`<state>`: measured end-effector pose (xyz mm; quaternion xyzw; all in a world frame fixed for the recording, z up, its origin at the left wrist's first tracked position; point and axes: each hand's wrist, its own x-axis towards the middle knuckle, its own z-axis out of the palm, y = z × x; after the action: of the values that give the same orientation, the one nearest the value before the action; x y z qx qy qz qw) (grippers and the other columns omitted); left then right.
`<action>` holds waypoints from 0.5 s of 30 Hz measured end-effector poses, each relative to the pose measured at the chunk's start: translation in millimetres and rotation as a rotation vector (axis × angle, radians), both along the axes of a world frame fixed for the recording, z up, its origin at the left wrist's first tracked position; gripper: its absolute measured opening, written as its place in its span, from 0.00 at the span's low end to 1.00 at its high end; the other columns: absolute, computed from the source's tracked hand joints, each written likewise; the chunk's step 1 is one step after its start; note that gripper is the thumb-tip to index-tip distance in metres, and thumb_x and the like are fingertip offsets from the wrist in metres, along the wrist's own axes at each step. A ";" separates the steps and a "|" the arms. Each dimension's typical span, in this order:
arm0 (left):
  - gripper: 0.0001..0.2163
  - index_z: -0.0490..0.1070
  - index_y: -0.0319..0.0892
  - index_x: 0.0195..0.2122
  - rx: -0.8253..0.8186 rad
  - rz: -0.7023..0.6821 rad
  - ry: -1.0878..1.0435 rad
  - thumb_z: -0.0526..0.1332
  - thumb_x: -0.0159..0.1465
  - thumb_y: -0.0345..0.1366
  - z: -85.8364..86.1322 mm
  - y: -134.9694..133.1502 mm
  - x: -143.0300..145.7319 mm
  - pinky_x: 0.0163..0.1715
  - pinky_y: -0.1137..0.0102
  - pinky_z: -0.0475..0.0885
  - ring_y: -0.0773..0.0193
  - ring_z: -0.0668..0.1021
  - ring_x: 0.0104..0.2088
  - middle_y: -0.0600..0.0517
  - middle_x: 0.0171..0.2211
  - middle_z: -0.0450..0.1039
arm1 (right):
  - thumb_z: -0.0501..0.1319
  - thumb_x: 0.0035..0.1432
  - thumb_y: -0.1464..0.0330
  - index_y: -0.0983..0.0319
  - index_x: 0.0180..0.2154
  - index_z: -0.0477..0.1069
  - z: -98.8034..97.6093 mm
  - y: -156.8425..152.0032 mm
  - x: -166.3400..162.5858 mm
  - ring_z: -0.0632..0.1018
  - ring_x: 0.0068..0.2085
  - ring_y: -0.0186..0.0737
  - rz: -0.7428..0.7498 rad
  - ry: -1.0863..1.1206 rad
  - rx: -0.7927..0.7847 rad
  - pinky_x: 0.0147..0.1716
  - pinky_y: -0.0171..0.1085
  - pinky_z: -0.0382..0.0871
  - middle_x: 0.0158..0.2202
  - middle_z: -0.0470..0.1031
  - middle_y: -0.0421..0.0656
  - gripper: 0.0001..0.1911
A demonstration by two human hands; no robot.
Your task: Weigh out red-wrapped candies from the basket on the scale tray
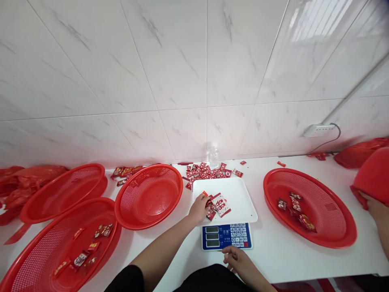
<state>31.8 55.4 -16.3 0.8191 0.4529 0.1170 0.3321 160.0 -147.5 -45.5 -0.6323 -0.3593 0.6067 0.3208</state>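
Observation:
My left hand reaches onto the white tray of the scale, its fingers closed on a few red snack packets. Beside those fingers lies a larger white-and-red printed packet. The scale's blue panel, with its number keys and display windows, faces me below the tray. My right hand is at the panel's front edge, loosely curled with its fingers apart and nothing seen in it. Part of the left fingertips is hidden by the packets.
Red baskets stand on both sides, some with wrapped snacks inside. Many small red packets lie behind the tray near a clear bottle. Another person's hand holds a red basket at the far right.

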 end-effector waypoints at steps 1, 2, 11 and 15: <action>0.16 0.70 0.42 0.47 -0.002 0.006 -0.020 0.57 0.56 0.27 -1.4 0.4 -0.2 0.47 0.65 0.64 0.58 0.70 0.47 0.48 0.46 0.66 | 0.53 0.53 0.61 0.63 0.39 0.69 1.4 3.7 2.6 0.75 0.29 0.37 -0.007 -0.029 0.012 0.27 0.34 0.66 0.30 0.75 0.43 0.16; 0.16 0.70 0.42 0.45 -0.002 0.016 -0.041 0.56 0.57 0.25 -2.4 1.0 -0.7 0.48 0.66 0.64 0.59 0.70 0.47 0.48 0.45 0.67 | 0.53 0.53 0.61 0.64 0.40 0.69 3.3 8.8 6.0 0.75 0.29 0.37 -0.014 -0.061 0.028 0.27 0.34 0.66 0.30 0.75 0.43 0.16; 0.10 0.73 0.40 0.35 -0.015 0.174 -0.188 0.52 0.59 0.27 0.4 8.3 -10.5 0.42 0.67 0.67 0.61 0.74 0.39 0.49 0.37 0.74 | 0.51 0.58 0.63 0.62 0.49 0.66 22.7 76.5 44.3 0.72 0.47 0.44 -0.054 -0.497 0.271 0.46 0.43 0.65 0.45 0.72 0.48 0.19; 0.09 0.73 0.40 0.34 -0.059 0.195 -0.226 0.53 0.58 0.29 3.9 -1.8 -12.0 0.41 0.68 0.67 0.61 0.75 0.39 0.49 0.38 0.74 | 0.59 0.53 0.69 0.61 0.56 0.61 18.5 92.8 46.7 0.56 0.61 0.49 0.018 -0.679 0.355 0.57 0.49 0.52 0.60 0.58 0.49 0.27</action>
<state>19.7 53.7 -12.4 0.7427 0.4934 0.2266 0.3919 206.6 -54.6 -27.0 -0.7286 -0.5505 0.2936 0.2826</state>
